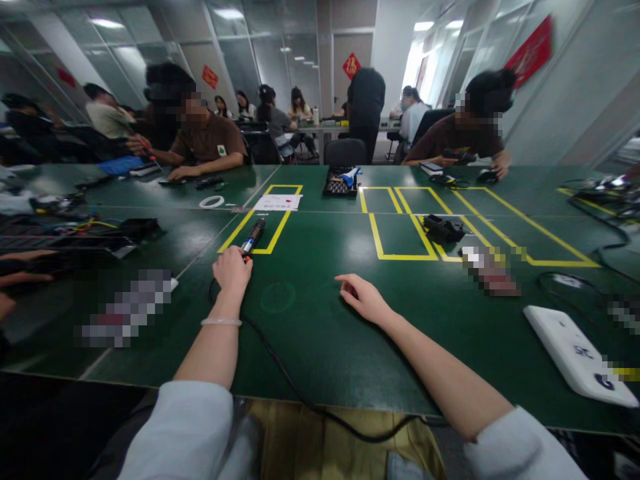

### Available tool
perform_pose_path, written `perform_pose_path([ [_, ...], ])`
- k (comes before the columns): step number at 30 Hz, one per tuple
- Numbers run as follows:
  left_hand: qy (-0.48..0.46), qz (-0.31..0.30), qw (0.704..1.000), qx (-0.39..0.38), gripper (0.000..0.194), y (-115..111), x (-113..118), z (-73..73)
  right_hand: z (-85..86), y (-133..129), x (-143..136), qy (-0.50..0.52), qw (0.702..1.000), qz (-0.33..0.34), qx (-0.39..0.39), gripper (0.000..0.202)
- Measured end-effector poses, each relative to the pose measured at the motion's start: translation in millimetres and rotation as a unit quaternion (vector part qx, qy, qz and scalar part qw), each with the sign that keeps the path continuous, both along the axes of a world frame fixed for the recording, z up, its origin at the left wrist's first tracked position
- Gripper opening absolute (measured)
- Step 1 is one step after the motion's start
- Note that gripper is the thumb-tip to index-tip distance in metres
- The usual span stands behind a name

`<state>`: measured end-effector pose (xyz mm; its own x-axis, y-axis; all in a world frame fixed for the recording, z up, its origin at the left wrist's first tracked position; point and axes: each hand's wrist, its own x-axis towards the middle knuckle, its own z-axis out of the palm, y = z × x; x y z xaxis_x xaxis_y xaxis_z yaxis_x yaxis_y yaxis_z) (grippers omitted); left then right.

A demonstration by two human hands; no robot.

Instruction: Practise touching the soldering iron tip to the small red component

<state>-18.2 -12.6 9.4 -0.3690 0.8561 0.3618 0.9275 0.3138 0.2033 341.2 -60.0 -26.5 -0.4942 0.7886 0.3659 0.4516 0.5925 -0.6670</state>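
My left hand (233, 270) is closed around the near end of what looks like a corded electric screwdriver (253, 235). The tool is dark and cylindrical, with a blue and silver band, and lies in a yellow-taped rectangle on the green table (320, 320). A black cord (280, 367) runs from beside my left wrist, over the table's near edge. My right hand (367, 298) is over the middle of the table, holding nothing, its index finger stretched out and the other fingers loosely bent. A white paper label (278, 203) lies just beyond the screwdriver.
A black tray (341, 181) with small parts and a blue item stands farther back. To the right are a black block-like part (443, 229) in taped outlines and a white power bank-like box (575, 353). A tape roll (211, 202) lies left. Co-workers sit across the table.
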Motion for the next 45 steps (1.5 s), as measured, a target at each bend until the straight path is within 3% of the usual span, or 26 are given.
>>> perform_pose_path([
  [4,-0.005,-0.008,1.000,0.028,0.023,0,5,4.3,-0.8,0,-1,-0.002,1.000,0.001,0.000,0.033],
  [7,-0.109,-0.123,0.985,0.051,0.029,-1,26,3.2,-1.3,0,-1,-0.003,1.000,0.000,0.000,0.033],
  [8,-0.176,-0.190,0.965,0.043,0.031,-2,38,1.8,-1.6,1,-1,-0.003,1.000,0.000,0.000,0.033],
  [10,-0.307,-0.321,0.896,-0.009,0.034,-6,65,-1.6,-2.2,1,-1,-0.002,1.000,-0.001,-0.003,0.032],
  [13,-0.372,-0.427,0.818,-0.101,0.036,-15,105,-6.0,-2.3,2,-1,0.003,1.000,0.005,-0.009,0.033],
  [17,-0.413,-0.478,0.755,-0.176,0.044,-28,136,-9.3,0.1,0,-2,0.009,1.000,0.024,-0.017,0.038],
  [21,-0.437,-0.499,0.719,-0.210,0.053,-35,144,-8.5,3.2,-2,-4,-0.005,0.999,0.027,-0.024,0.036],
  [31,-0.456,-0.507,0.698,-0.218,0.054,-36,147,-12.6,1.6,-1,-6,-0.026,0.999,0.012,-0.028,0.012],
  [41,-0.415,-0.517,0.721,-0.203,0.049,-42,148,-7.3,12.2,-4,-10,-0.062,0.998,-0.018,-0.022,0.019],
  [45,-0.385,-0.515,0.745,-0.176,0.042,-46,151,-3.6,11.7,-2,-9,-0.033,0.998,-0.022,-0.056,0.024],
])
